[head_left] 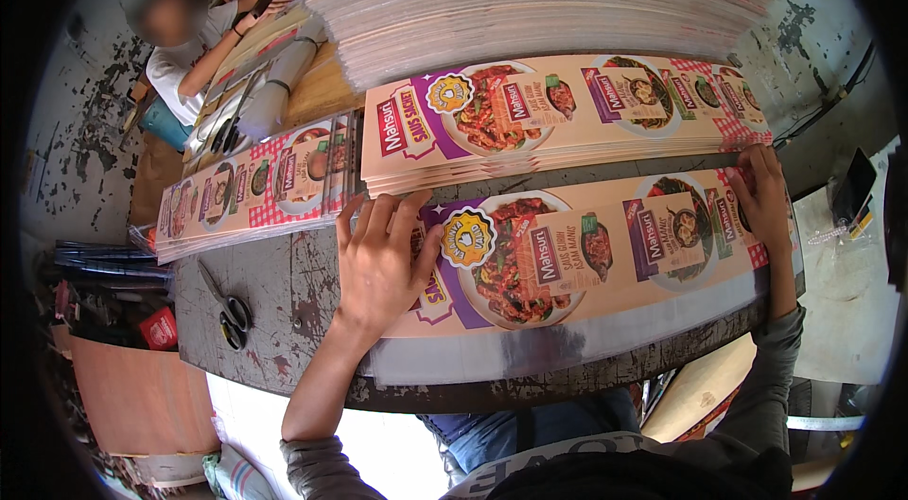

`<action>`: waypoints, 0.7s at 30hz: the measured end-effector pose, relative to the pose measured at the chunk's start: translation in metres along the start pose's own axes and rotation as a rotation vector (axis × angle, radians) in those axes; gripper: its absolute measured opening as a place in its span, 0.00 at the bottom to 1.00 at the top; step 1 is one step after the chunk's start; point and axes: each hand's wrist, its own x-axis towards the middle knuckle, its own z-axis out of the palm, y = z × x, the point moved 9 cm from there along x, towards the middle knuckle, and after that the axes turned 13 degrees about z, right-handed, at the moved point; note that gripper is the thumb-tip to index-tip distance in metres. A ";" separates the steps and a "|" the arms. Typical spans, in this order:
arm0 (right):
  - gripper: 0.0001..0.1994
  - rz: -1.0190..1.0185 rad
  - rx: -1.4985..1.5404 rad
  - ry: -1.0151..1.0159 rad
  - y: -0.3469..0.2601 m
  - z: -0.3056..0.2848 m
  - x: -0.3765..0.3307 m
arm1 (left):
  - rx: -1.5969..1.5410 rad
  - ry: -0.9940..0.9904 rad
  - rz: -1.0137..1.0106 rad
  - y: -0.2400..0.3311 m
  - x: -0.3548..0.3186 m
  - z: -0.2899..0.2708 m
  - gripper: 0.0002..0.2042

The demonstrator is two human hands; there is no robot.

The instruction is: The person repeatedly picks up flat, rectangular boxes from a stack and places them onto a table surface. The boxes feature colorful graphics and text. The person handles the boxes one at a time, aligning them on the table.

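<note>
A long printed sheet (605, 245) with food pictures lies across the table in front of me, with a strip of shiny clear plastic film (530, 350) showing along its near edge. At the sheet's left end rests my left hand (380, 259), open, its fingers stretched toward the far side and the thumb apart over the print. My right hand (764, 202) lies on the opposite end, open, with fingers and thumb apart near the far right corner. Just beyond the sheet is a stack of similar printed sheets (567, 112).
Behind rises a tall pile of flat sheets (558, 3). More printed sheets in plastic (251, 192) lie at the left, with black-handled scissors (233, 318) nearer me on the worn table (293, 320). Farther left, a person (184, 55) handles something beside a plastic-covered surface.
</note>
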 end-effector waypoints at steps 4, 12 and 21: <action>0.10 -0.027 -0.021 0.014 -0.001 -0.001 0.000 | -0.009 0.001 0.002 0.000 0.000 0.001 0.16; 0.08 0.011 0.000 0.006 0.003 0.001 0.001 | -0.009 0.005 0.002 0.001 0.001 0.000 0.16; 0.08 -0.009 -0.015 0.012 0.002 0.001 0.001 | -0.006 0.009 0.003 0.000 0.000 0.000 0.16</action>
